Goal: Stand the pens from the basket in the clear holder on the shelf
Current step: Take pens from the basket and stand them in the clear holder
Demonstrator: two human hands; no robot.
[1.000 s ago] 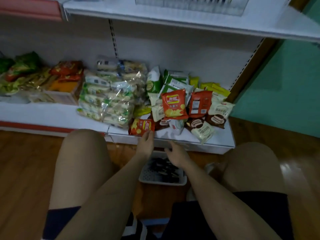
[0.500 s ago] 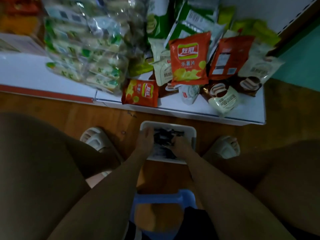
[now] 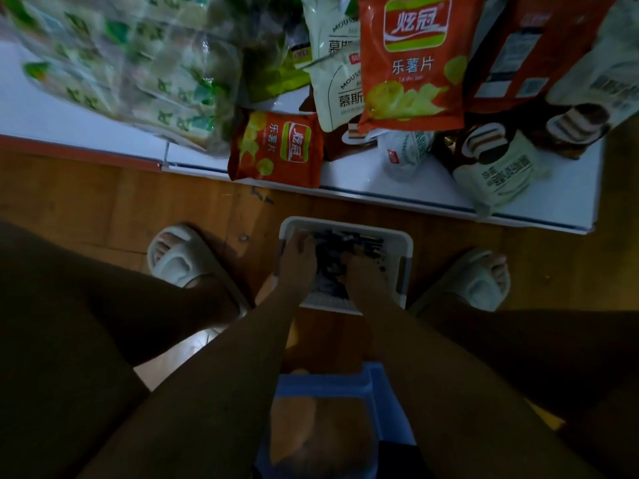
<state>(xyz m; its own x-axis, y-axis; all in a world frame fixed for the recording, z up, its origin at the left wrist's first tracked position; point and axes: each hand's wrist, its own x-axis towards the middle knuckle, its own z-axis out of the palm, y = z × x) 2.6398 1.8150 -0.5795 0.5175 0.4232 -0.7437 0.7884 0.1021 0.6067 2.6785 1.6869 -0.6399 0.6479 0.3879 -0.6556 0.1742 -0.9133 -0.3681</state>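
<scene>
Both hands have sunk deeper into the white basket (image 3: 404, 243) on the floor — left hand (image 3: 298, 259) and right hand (image 3: 361, 271) among the dark pens (image 3: 345, 243). Whether their fingers grip any, I cannot tell — the dim light hides it.

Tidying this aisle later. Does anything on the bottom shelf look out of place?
Yes: a small orange chip bag and a white cake packet lie flat, overhanging the shelf edge, while others stand.
</scene>
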